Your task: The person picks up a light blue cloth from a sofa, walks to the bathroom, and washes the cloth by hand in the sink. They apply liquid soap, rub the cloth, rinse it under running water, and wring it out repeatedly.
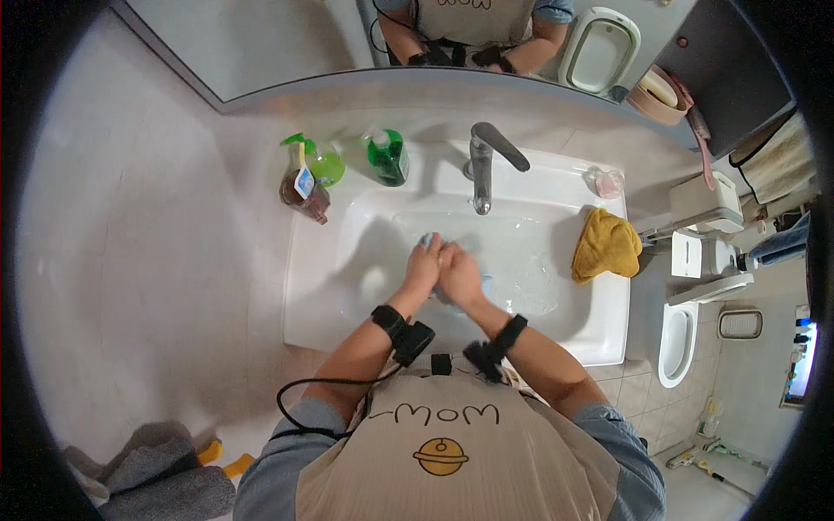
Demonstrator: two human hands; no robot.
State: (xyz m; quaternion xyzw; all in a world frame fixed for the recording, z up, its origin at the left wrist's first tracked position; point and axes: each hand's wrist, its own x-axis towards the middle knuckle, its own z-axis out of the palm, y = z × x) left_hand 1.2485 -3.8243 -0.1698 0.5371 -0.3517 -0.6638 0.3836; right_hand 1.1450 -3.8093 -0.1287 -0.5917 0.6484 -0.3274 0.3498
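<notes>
Over the basin of a white ceramic washbasin point(326, 312), my left hand point(423, 266) and my right hand point(460, 277) press together. Both are closed around a light blue cloth point(487, 284), which shows only in small parts above the left fingers and beside the right hand. Most of the cloth is hidden by my hands. Water point(528, 260) stands in the basin below them. Just beyond my hands rises a chrome single-lever faucet point(481, 172), its spout pointing toward me.
A green pump bottle point(388, 159), a light green pump bottle point(326, 166) and a brownish cup point(301, 195) stand at the back left. A mustard cloth point(606, 246) drapes over the right rim, near a small pink item point(609, 184). Farther right is a toilet point(677, 342). A mirror point(273, 45) spans the back.
</notes>
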